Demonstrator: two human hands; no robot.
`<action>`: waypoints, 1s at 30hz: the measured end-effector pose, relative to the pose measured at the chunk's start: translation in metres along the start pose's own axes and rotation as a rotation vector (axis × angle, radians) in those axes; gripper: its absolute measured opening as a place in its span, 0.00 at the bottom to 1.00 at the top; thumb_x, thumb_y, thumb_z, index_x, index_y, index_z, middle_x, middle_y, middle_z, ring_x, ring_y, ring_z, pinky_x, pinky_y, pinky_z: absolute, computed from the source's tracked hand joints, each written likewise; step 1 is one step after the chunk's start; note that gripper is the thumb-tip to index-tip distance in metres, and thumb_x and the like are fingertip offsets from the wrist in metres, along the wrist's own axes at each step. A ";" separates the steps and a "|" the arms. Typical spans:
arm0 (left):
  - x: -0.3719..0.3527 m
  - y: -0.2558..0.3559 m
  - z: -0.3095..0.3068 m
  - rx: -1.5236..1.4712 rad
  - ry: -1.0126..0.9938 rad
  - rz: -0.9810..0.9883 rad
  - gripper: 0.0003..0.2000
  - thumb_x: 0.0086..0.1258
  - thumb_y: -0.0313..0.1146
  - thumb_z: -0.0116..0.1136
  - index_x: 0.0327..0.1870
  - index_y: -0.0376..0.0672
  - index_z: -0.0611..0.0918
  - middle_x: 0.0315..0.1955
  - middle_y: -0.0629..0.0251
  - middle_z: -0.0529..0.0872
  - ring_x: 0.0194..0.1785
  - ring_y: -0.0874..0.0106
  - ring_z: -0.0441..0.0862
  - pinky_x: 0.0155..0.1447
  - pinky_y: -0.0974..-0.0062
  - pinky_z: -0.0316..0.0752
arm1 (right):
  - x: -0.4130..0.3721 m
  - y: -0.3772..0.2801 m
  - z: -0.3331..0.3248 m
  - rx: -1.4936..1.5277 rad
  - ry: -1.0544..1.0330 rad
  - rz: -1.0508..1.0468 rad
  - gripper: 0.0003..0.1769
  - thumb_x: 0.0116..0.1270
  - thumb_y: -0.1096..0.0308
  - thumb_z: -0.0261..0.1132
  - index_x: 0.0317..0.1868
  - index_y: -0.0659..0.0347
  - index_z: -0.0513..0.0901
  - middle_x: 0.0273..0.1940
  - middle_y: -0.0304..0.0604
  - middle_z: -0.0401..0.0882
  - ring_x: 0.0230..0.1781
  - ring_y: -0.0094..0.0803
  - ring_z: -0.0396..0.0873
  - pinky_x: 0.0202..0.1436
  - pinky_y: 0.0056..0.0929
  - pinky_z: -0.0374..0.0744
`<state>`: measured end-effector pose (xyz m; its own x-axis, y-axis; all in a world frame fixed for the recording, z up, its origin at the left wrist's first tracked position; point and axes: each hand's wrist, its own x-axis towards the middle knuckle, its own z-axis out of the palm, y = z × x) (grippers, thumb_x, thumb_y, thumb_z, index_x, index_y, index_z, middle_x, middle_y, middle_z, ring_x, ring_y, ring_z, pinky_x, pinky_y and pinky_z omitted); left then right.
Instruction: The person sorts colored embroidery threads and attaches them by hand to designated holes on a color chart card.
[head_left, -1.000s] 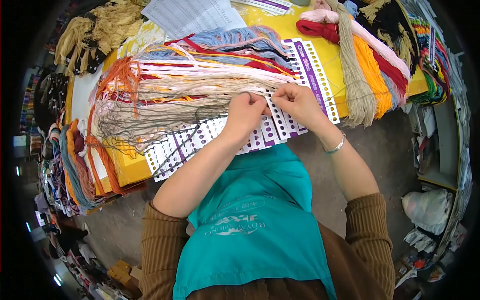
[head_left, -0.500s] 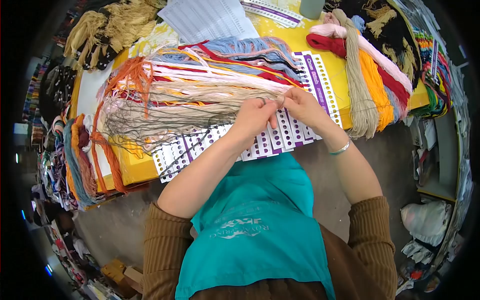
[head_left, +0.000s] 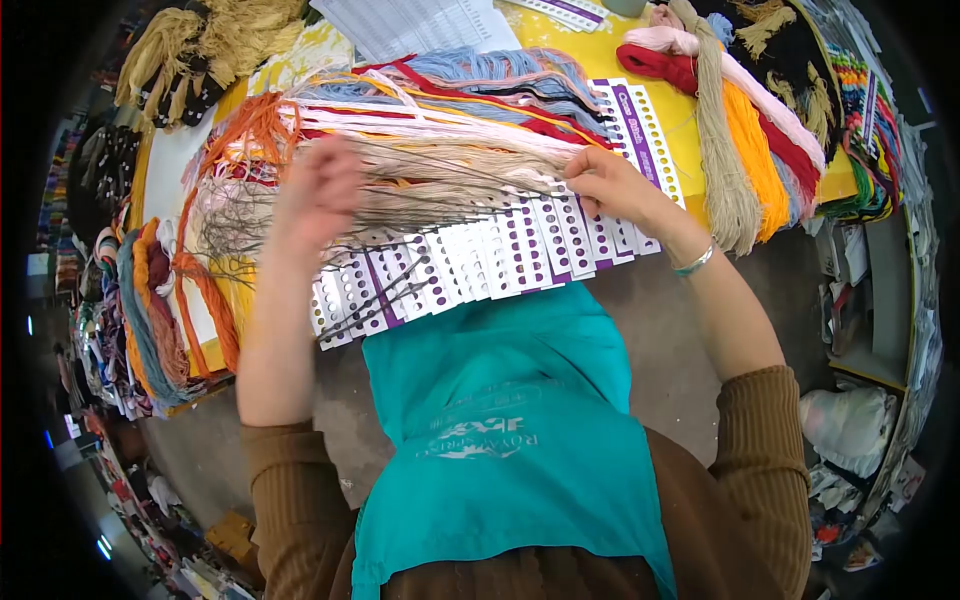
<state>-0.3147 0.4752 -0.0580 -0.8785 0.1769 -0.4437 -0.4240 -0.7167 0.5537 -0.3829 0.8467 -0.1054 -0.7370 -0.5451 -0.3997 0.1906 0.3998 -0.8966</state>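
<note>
**Drawing a strand out to the left**

Across the yellow surface [head_left: 590, 55], a fan of thread bundles [head_left: 430, 120]: orange, pink, red, blue and beige, with loose tails to the left. Under their right ends, a row of punched cards [head_left: 520, 250], white and purple, overhanging the near edge. Off to the right, thick hanks [head_left: 745, 130] draped over the corner.

Now well apart from its partner: the left hand [head_left: 318, 195], up over the grey and orange tails, and a second ago knuckle to knuckle with the other at the cards. Cannot tell its grip through the motion blur. Stretched between the two, a beige strand [head_left: 450, 172], running in with the other beige threads. At the cards' far edge, the right hand [head_left: 610, 185], fingertips pressed together, pinching that strand by a hole. Reads as one length being pulled out long from the cards, not yet let go.
</note>
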 end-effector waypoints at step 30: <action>-0.030 -0.118 0.065 0.072 -0.175 0.263 0.24 0.79 0.44 0.43 0.64 0.32 0.73 0.63 0.60 0.75 0.62 0.71 0.72 0.68 0.68 0.65 | -0.025 -0.062 0.131 0.693 0.088 -0.252 0.05 0.64 0.74 0.65 0.38 0.64 0.85 0.29 0.35 0.81 0.25 0.16 0.71 0.28 0.17 0.68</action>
<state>-0.2520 0.5983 -0.0643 -0.9818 0.1102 -0.1545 -0.1868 -0.7045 0.6847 -0.2914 0.7394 -0.0650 -0.8560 -0.4863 -0.1755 0.3530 -0.3018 -0.8856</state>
